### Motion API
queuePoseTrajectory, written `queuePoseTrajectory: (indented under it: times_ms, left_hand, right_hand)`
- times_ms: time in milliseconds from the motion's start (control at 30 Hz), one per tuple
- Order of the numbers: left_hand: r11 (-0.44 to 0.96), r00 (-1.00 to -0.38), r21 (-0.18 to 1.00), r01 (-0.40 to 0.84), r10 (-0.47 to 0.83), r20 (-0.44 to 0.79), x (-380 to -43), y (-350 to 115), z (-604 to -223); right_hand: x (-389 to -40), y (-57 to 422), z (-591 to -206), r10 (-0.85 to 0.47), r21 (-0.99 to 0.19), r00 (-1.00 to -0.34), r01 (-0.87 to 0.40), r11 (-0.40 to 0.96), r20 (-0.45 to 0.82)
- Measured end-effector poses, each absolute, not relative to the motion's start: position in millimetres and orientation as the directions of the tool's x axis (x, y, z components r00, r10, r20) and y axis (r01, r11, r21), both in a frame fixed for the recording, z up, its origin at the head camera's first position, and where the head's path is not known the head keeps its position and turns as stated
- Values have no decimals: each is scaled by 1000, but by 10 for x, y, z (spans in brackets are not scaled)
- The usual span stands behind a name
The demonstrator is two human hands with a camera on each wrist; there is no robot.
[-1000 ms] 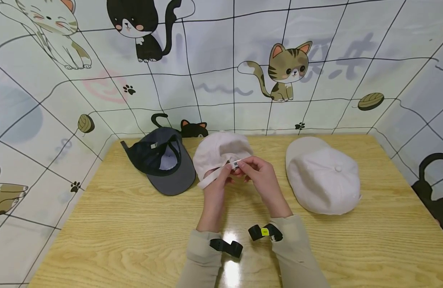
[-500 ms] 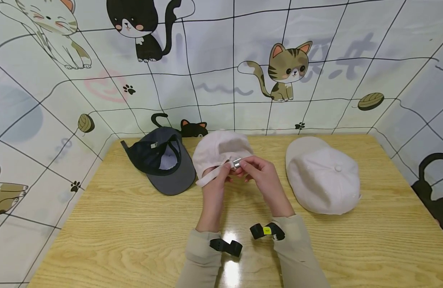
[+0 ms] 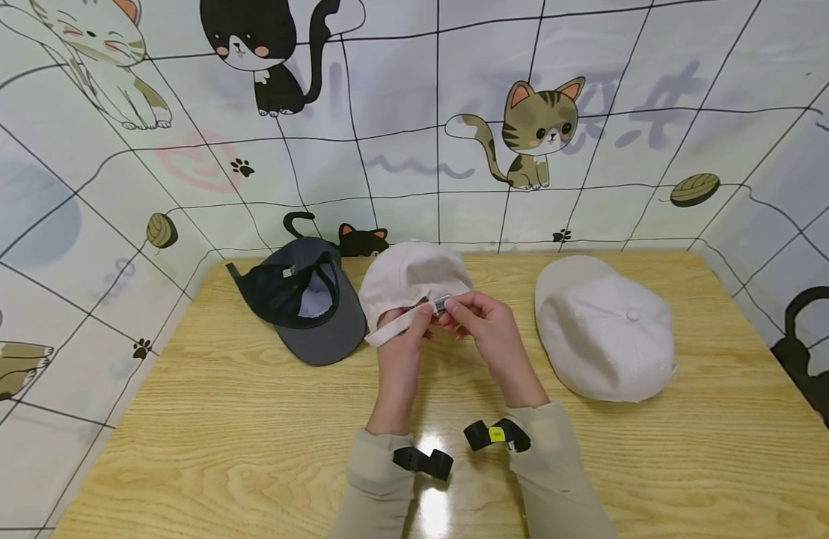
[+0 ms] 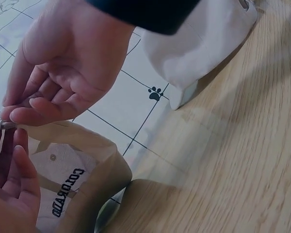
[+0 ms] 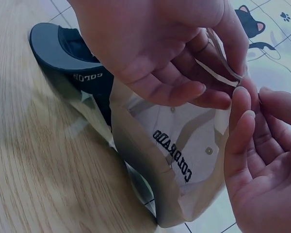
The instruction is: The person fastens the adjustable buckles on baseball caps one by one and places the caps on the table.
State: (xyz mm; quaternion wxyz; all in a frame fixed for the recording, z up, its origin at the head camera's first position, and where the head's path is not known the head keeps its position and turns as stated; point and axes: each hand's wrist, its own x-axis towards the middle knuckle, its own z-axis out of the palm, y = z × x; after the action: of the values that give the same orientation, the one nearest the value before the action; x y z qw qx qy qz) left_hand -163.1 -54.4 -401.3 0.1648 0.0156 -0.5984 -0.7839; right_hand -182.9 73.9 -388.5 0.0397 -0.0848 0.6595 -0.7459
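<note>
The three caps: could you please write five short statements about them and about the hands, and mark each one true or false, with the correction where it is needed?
1. The left hand pinches the pale strap of the middle cap, and the right hand is at the silver buckle. True.
2. The dark cap lies with part of its inside showing. True.
3. The right hand rests on the dark cap. False: it is at the silver buckle.
4. All three caps are dark. False: the middle cap and the far-right cap are pale.
5. In the right wrist view, dark lettering shows inside the middle cap. True.
</note>
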Motion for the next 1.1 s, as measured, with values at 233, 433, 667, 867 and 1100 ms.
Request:
queuePoseTrajectory:
  times_ms: [233,433,667,867,1100]
  left_hand:
    - [-276,-963,940,201,-233,137,-1640,-570,-4016]
    - [-286,-989,949,130,-99,105,-1642,-642,-3994]
    - [-285,-993,952,112,-63,98,-1647,-650,-4006]
    - [-284,-990,950,127,-97,103,-1650,-637,-4014]
    - [-282,-989,950,136,-91,115,-1639,-648,-4009]
  right_hand:
    - [-1825,743,-3884,-195,-991,-978,-43,-124,67]
    - [-1845,810,-3888,-215,-995,-973,-71,-72,85]
    - [-1854,801,-3904,-218,-995,-972,-73,-63,85]
    - [-1847,793,-3912,-201,-995,-975,-95,-24,98]
    - [-1836,805,-3896,-173,-985,-976,-148,95,130]
